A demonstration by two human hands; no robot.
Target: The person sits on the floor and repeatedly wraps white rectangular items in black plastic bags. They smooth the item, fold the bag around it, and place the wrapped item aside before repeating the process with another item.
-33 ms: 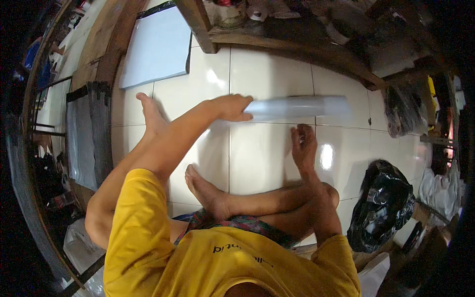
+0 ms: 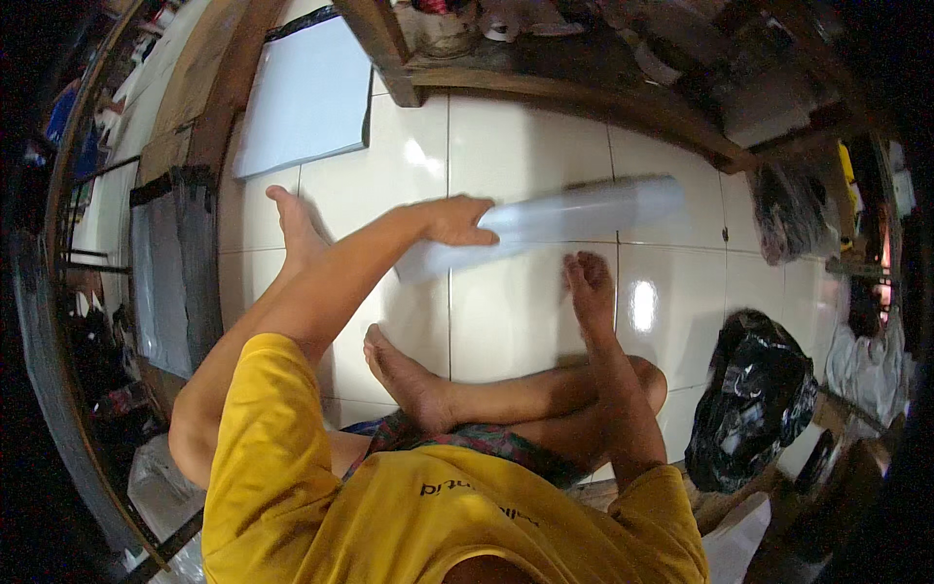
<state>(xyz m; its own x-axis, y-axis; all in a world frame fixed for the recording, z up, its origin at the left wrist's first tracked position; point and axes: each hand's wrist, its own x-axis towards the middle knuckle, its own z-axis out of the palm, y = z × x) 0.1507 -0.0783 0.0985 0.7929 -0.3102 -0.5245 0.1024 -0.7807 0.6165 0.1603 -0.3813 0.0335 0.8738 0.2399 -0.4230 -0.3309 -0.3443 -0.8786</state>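
Gripping one end of a pale rolled sheet (image 2: 574,219), the left hand (image 2: 455,220) is closed around it; the roll's long axis runs rightward over the tiled floor (image 2: 506,321), while the right hand (image 2: 590,290) rests flat, empty, just below it.

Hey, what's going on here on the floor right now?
A person in a yellow shirt sits on the white tiled floor. Their left hand grips one end of a long, pale translucent roll of sheet, which stretches out to the right and looks blurred. The right hand rests flat on the tiles just below it, not touching the roll. A black plastic bag sits to the right, and a pale flat sheet lies further off.
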